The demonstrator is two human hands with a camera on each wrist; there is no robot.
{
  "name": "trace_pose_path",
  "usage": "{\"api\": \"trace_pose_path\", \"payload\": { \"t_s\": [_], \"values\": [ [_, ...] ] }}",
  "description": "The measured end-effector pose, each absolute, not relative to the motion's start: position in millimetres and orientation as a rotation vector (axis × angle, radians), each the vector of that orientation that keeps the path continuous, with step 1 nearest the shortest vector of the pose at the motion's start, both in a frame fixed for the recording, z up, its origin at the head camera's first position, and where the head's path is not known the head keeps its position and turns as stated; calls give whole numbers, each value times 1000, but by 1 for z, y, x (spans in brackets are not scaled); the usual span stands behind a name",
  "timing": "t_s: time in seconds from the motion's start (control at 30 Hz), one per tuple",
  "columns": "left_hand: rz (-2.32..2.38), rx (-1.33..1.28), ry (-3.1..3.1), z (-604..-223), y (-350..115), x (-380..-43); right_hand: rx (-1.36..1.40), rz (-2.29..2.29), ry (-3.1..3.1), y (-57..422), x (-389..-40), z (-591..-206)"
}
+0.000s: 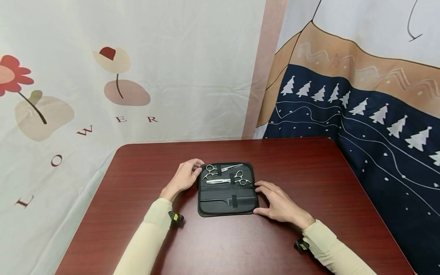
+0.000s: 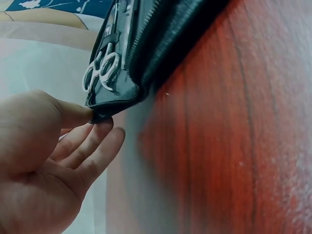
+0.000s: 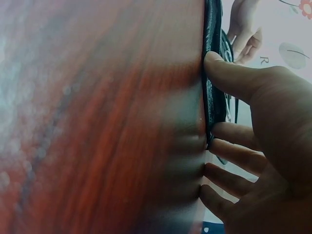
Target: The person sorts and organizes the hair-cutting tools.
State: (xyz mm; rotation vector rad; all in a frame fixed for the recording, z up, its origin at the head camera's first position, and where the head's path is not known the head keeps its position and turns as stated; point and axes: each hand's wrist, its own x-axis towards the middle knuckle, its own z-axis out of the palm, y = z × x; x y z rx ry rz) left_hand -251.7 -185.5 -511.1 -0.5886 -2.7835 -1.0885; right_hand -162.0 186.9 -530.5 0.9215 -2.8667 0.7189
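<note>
A black zip case (image 1: 216, 193) lies unfolded on the table, its inside facing up. Strapped in it are a pair of scissors (image 1: 225, 168) at the top, thinning scissors (image 1: 220, 181) below them, and a dark comb (image 1: 214, 201) near the front. My left hand (image 1: 183, 175) pinches the case's far left corner between thumb and fingers; the left wrist view shows that corner raised, with the scissors' finger rings (image 2: 101, 73) close by. At the right edge, my right hand (image 1: 280, 202) rests with thumb and fingertips spread against the case's side.
The case stands near the middle of a reddish-brown wooden table (image 1: 220, 248). Behind the table hang a pale curtain (image 1: 192, 76) with flower prints and a navy and tan one (image 1: 378, 122) with tree prints. Each wrist carries a small black camera (image 1: 176, 217).
</note>
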Motion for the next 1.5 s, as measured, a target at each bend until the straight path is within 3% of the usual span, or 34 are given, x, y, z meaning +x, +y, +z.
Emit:
{"api": "trace_pose_path", "payload": {
  "t_s": [0.27, 1.17, 1.5],
  "values": [
    [-1270, -570, -2717, -504, -185, -241, 921, 728, -2870, 187, -162, -531],
    [-1179, -700, -2622, -484, -189, -188, 926, 706, -2883, 186, -160, -527],
    [-1224, -909, -2572, -483, -194, -170, 914, 697, -2891, 187, -158, -528]
  ]
}}
